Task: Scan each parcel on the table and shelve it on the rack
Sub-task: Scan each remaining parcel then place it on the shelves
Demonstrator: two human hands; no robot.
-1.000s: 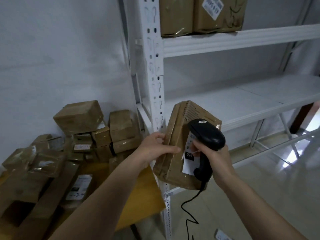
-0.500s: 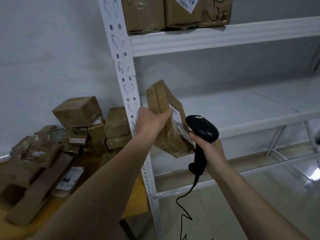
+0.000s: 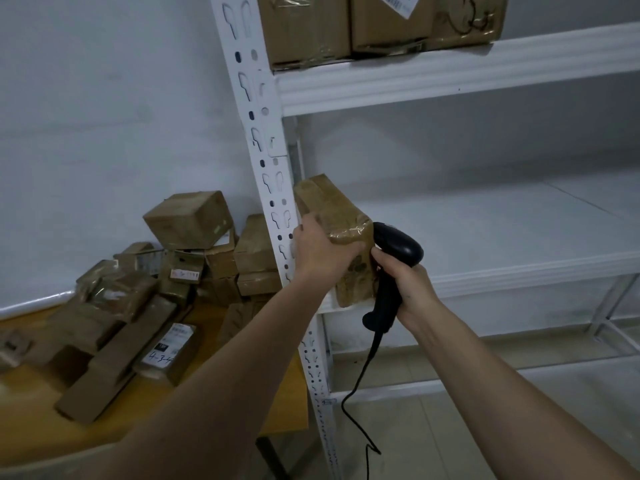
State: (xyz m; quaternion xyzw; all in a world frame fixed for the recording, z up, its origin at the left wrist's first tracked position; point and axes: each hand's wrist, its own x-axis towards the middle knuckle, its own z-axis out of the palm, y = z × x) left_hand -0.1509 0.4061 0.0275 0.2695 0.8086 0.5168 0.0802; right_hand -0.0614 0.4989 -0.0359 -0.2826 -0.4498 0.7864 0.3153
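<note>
Leftmost, brown taped parcels (image 3: 187, 225) lay heaped on the wooden table (image 3: 242, 424), one flat packet (image 3: 169, 351) showing a handwritten label. Beside them stood the white rack (image 3: 450, 77). The left hand (image 3: 320, 252) gripped a cardboard parcel (image 3: 337, 216), fingers curled round its near end, at the middle shelf's (image 3: 519, 244) left front corner. The right hand (image 3: 407, 284) clasped a black barcode scanner (image 3: 394, 251) by its handle, just beside the parcel, cable (image 3: 360, 403) hanging. Two boxes (image 3: 381, 22) sat on the shelf above.
</note>
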